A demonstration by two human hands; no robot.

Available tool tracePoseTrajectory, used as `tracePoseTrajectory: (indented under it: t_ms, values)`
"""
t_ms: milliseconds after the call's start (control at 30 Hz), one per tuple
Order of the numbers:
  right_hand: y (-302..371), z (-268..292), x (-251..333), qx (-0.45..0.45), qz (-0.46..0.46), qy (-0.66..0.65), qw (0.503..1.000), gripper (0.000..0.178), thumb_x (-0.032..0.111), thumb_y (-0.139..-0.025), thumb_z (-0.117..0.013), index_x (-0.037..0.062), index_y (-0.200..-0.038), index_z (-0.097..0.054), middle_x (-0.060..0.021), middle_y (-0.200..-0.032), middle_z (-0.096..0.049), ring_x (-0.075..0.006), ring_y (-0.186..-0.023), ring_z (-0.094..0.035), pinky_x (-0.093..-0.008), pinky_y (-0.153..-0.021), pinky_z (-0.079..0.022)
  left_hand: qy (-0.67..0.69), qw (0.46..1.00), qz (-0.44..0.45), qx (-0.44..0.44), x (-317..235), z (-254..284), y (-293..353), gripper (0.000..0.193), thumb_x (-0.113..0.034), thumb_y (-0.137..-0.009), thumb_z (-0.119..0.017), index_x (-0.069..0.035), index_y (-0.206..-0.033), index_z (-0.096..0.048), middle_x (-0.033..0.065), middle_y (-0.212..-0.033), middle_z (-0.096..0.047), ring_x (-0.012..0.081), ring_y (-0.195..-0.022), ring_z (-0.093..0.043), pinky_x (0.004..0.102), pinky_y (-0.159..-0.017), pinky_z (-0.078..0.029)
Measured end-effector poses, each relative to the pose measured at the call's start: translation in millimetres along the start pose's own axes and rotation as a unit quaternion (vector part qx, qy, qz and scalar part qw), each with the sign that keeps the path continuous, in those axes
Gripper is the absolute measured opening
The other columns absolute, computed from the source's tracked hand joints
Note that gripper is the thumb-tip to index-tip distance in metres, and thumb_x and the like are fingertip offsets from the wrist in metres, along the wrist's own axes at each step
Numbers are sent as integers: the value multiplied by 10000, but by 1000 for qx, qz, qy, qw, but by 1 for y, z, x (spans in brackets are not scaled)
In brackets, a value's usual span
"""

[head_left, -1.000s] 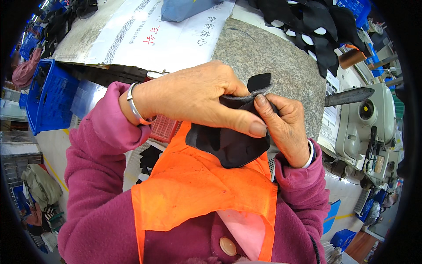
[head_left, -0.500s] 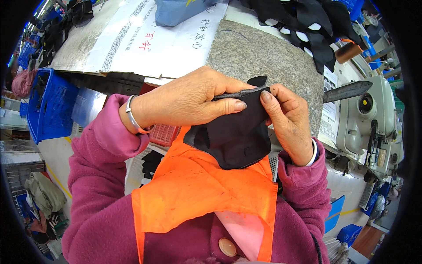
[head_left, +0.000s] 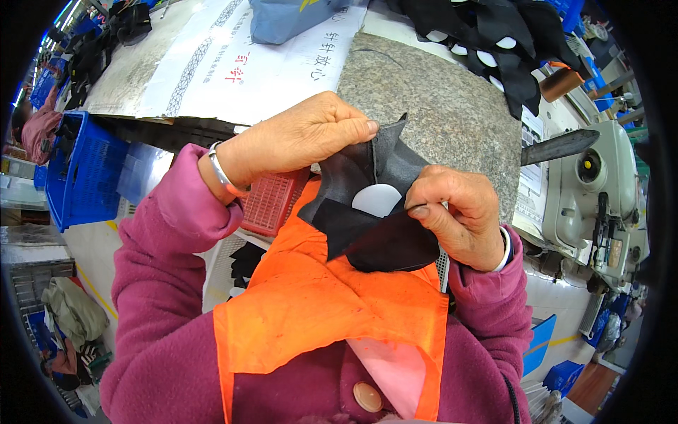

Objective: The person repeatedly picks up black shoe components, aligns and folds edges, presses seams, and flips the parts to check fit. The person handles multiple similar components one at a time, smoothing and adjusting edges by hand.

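Note:
Between my hands hangs a black shoe upper (head_left: 395,240), a sewn piece of dark material folded open over my orange apron. Its greyish inner side and a centre seam show, with a white half-round patch (head_left: 376,201) in the middle. My left hand (head_left: 311,134) pinches the upper's top edge near the seam, thumb on top. Lower down at the right, my right hand (head_left: 455,215) grips the folded-over edge between thumb and fingers. The fingertips behind the material are hidden.
A stone-topped bench (head_left: 431,99) lies ahead, with a blue bag (head_left: 293,21) on white printed sheeting. Black pieces with white patches (head_left: 494,42) are piled at the far right. A sewing machine (head_left: 590,184) stands right; a blue crate (head_left: 85,173) and red basket (head_left: 272,205) are left.
The black upper has been opened out, baring its inner side and white patch. My left hand has moved slightly up and left; my right hand has moved lower.

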State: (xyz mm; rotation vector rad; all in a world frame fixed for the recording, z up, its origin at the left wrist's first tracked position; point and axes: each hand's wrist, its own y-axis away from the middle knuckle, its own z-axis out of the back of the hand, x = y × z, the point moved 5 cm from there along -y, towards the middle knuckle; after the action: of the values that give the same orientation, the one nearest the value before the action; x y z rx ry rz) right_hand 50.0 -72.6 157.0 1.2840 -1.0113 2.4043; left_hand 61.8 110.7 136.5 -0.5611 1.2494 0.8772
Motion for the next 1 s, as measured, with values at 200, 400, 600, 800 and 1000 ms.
tracePoseTrajectory:
  t_ms: [200,400,600,800,1000]
  values:
    - [9,1,-17,-162,-182,-84,966,58,50,-921,-628,22,-941,-581,28,-797,-562,-32,-718,-491,-184,-626,-405,-27,999,-46,-3,-12,-12,6,372,-325,-1028,-483,1,-937,-636,-72,-639,-399,22,-594,-339,219,-517,-324]
    - [14,-2,-25,-217,-202,-104,949,78,45,-916,-640,22,-928,-567,36,-809,-541,-21,-739,-469,-169,-648,-393,-64,997,-39,-3,-20,-15,7,396,-330,-1028,-480,-5,-1166,-658,-69,-615,-435,20,-559,-366,218,-482,-324]
    - [15,-5,-26,-250,-198,-116,941,88,42,-910,-649,20,-928,-566,33,-816,-547,-28,-741,-476,-175,-650,-398,-79,994,-71,-8,-21,-19,7,392,-318,-1032,-468,-6,-1188,-649,-60,-613,-443,23,-573,-370,219,-493,-334]
    - [19,-3,-26,-272,-203,-47,939,131,82,-896,-681,11,-907,-572,7,-789,-574,-48,-711,-501,-195,-626,-418,-94,994,-49,6,-21,-19,5,384,-301,-1035,-461,-6,-1206,-636,-52,-630,-448,29,-571,-371,229,-496,-349]
    - [22,-3,-22,-284,-155,37,946,112,69,-894,-681,16,-906,-583,-1,-786,-590,-52,-700,-511,-199,-614,-425,-45,998,-36,1,-14,-22,1,383,-291,-1034,-464,4,-1213,-629,-47,-665,-476,23,-613,-407,217,-532,-373]
